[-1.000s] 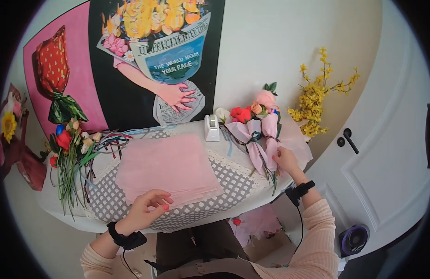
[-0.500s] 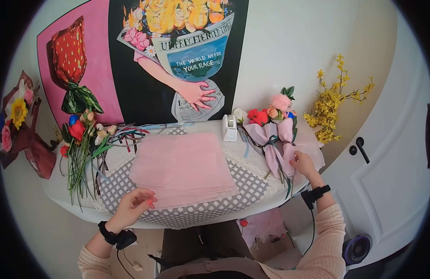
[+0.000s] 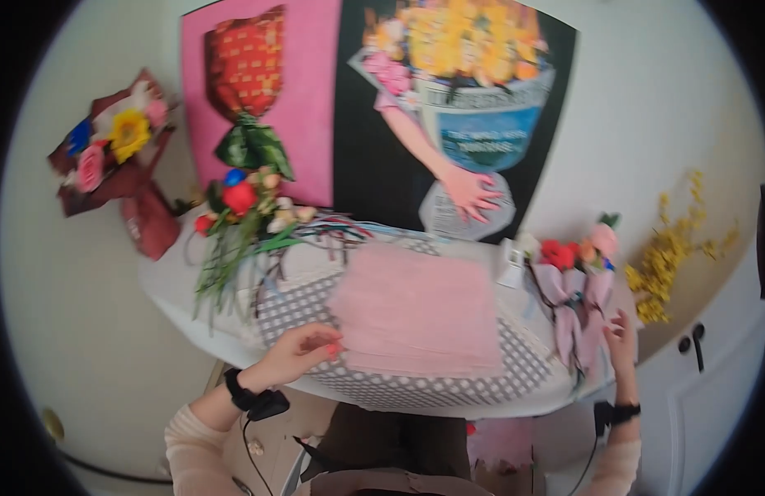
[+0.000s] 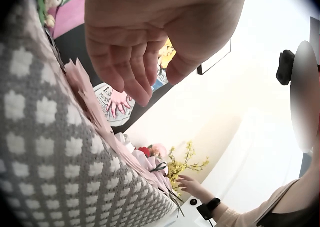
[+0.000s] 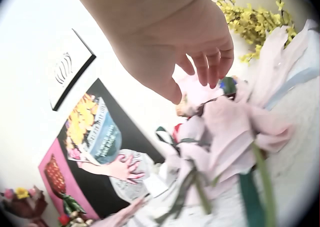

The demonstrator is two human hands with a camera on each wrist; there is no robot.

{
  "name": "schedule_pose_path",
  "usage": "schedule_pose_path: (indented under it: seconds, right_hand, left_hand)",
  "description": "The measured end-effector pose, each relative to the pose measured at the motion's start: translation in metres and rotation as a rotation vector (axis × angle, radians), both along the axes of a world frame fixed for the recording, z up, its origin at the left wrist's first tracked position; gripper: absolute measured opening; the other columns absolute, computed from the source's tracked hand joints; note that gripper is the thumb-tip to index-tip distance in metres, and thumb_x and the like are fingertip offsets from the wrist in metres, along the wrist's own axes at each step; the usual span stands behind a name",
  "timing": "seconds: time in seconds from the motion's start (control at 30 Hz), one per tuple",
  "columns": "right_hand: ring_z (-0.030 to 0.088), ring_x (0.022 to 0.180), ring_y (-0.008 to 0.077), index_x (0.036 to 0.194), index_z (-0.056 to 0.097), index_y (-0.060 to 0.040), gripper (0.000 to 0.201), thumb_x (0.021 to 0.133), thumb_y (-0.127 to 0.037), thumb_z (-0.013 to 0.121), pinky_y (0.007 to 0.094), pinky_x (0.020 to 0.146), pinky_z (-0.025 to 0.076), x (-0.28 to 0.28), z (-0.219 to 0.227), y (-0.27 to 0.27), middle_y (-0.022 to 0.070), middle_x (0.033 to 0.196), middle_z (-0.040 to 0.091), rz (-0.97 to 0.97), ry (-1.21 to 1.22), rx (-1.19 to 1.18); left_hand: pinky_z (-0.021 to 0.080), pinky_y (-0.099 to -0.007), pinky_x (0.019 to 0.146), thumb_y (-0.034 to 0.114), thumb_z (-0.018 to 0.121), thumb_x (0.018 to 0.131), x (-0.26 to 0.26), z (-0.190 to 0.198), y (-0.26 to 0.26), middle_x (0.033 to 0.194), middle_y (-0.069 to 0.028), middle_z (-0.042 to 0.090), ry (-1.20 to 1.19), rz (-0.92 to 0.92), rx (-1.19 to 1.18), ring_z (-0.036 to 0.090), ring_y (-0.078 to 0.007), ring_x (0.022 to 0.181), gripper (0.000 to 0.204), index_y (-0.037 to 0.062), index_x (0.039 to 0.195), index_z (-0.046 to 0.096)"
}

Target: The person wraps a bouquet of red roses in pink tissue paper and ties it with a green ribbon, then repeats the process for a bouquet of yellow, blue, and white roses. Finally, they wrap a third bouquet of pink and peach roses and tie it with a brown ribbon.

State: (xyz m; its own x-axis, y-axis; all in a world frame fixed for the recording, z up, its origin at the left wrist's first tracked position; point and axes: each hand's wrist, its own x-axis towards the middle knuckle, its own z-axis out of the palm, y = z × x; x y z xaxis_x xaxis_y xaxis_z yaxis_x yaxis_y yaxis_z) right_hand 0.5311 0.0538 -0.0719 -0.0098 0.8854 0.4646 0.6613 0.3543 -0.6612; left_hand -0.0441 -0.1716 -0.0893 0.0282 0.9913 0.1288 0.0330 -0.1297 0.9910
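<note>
A stack of thin pink wrapping sheets (image 3: 420, 310) lies on the grey-and-white checked cloth (image 3: 374, 395). My left hand (image 3: 298, 354) hovers by the stack's front left corner, fingers loosely bent and nothing in them, as the left wrist view also shows. Two small bouquets in pale pink wrap stand side by side at the right: one with red flowers (image 3: 560, 253), one with a pink flower (image 3: 602, 240). Just right of their wrapped stems is my right hand (image 3: 621, 343). In the right wrist view its loosely bent fingers (image 5: 213, 69) hang above the pink wrap (image 5: 230, 132), holding nothing.
A white tape dispenser (image 3: 510, 263) stands behind the stack. Loose artificial flowers with long stems (image 3: 238, 236) and several ribbons (image 3: 341, 227) lie at the back left. A dark red wrapped bouquet (image 3: 151, 215) is farther left. Yellow blossom branches (image 3: 668, 264) rise near the door (image 3: 705, 413).
The head view has swung left, so the table appears farther right. My right hand has come away from the wrapped bouquet's stems. My left hand is nearer the pink sheets' edge.
</note>
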Motion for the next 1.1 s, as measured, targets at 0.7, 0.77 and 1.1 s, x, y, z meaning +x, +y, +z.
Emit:
schedule_pose_path:
  seconds: [0.7, 0.77, 1.1]
  right_hand:
    - [0.054, 0.089, 0.0162, 0.114, 0.048, -0.0041, 0.045, 0.071, 0.006, 0.058, 0.0269, 0.073, 0.044, -0.173, 0.022, -0.095, 0.0079, 0.107, 0.052, 0.796, 0.14, -0.39]
    - [0.054, 0.089, 0.0163, 0.114, 0.048, -0.0043, 0.044, 0.072, 0.005, 0.058, 0.0269, 0.074, 0.044, -0.169, 0.019, -0.093, 0.0079, 0.107, 0.052, 0.818, 0.14, -0.401]
    - [0.053, 0.09, 0.016, 0.111, 0.05, -0.001, 0.034, 0.079, -0.005, 0.057, 0.0263, 0.075, 0.043, -0.126, 0.011, -0.091, 0.0076, 0.107, 0.051, 0.728, 0.245, -0.451]
  left_hand:
    - [0.047, -0.037, 0.064, 0.038, 0.068, 0.067, -0.188, 0.035, 0.038, 0.076, -0.0116, 0.061, 1.273, 0.749, -0.206, 0.06, -0.0266, 0.075, 0.037, 0.0044, 0.082, 0.062]
    - [0.047, -0.037, 0.064, 0.038, 0.069, 0.067, -0.189, 0.034, 0.049, 0.076, -0.0119, 0.062, 1.392, 0.699, -0.262, 0.06, -0.0271, 0.076, 0.037, 0.0046, 0.082, 0.062]
    - [0.046, -0.0404, 0.064, 0.032, 0.066, 0.068, -0.268, 0.011, 0.049, 0.072, -0.0177, 0.062, 1.243, 1.017, -0.347, 0.06, -0.0329, 0.072, 0.03, 0.0026, 0.07, 0.062]
